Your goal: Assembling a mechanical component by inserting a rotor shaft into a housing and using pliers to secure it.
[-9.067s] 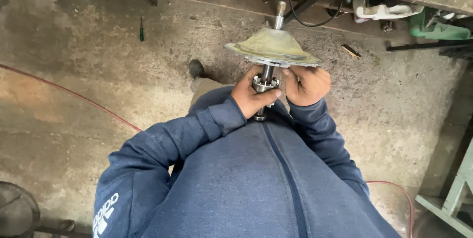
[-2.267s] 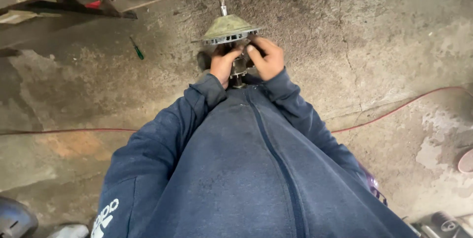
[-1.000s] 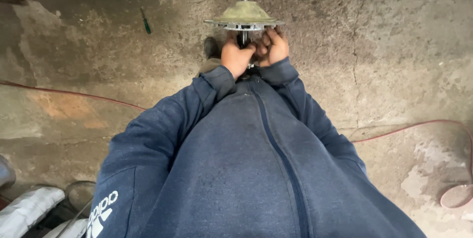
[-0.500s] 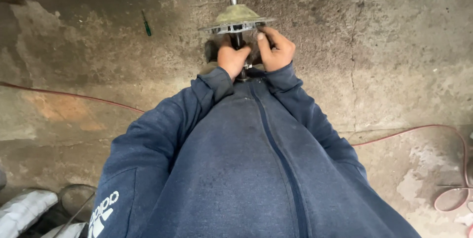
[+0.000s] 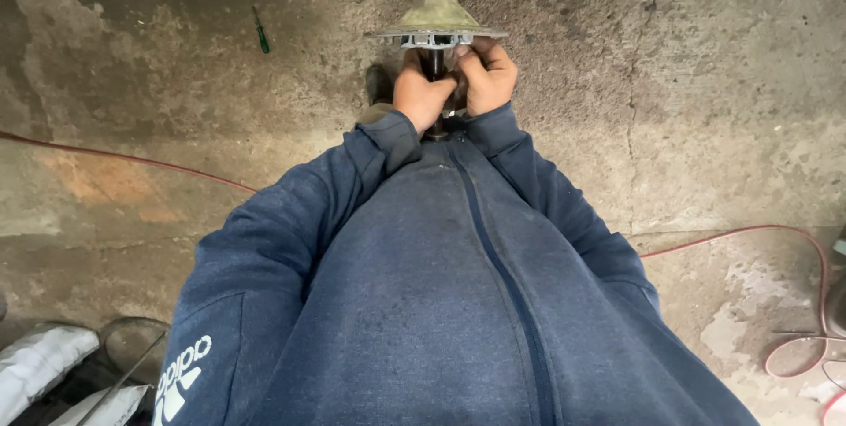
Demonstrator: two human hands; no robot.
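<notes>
up near the top centre of the frame, the left hand [image 5: 421, 91] and right hand [image 5: 485, 74] sit side by side, fingers clamped around the dark shaft [image 5: 436, 63] of a metal part [image 5: 438, 22] shaped like a wide, dirty green cone with a thin rod sticking out of its far end. it is held above the stained concrete floor [image 5: 687, 109]. a green screwdriver [image 5: 261, 31] lies at upper left, well apart, and a red cable [image 5: 740, 232] snakes along the right.
</notes>
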